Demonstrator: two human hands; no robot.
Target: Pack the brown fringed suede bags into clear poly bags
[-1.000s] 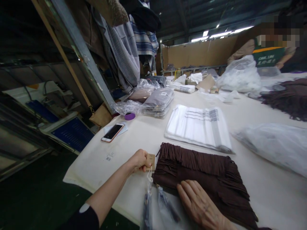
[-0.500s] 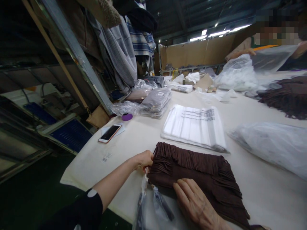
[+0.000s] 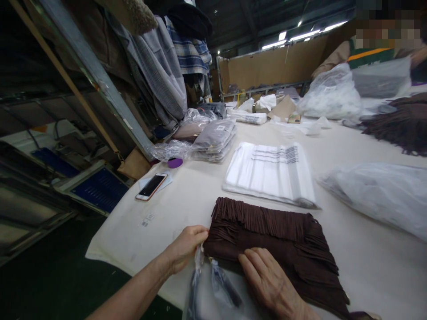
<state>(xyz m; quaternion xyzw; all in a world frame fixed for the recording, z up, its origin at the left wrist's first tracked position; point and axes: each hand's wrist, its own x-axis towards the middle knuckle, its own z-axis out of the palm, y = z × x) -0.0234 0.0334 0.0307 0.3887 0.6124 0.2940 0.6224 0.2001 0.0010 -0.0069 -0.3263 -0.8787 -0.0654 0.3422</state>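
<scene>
A dark brown fringed bag [image 3: 267, 235] lies on the table in front of me, its strands running along the far edge and down the right side. My left hand [image 3: 190, 242] pinches the bag's left edge. Close below that hand, plastic-wrapped straps [image 3: 223, 284] hang from metal fittings at the bag's left corner. My right hand [image 3: 270, 278] has its fingers bent together over the near edge of the bag; the thumb is hidden. Just beyond the bag lies a stack of printed white plastic bags [image 3: 267, 173].
On the left of the table [image 3: 116, 231] is a phone [image 3: 151, 186] on some paper, near a purple round object [image 3: 175, 163]. Behind are stacked plastic-wrapped packs [image 3: 215, 138]. A filled translucent bag [image 3: 376, 186] and brown fringed goods [image 3: 400, 124] lie right. A co-worker handles clear plastic [image 3: 382, 78].
My left hand has shifted slightly down and toward me at the bag's left edge, showing more of its back. My right hand stays on the bag. The co-worker's clear plastic has moved lower.
</scene>
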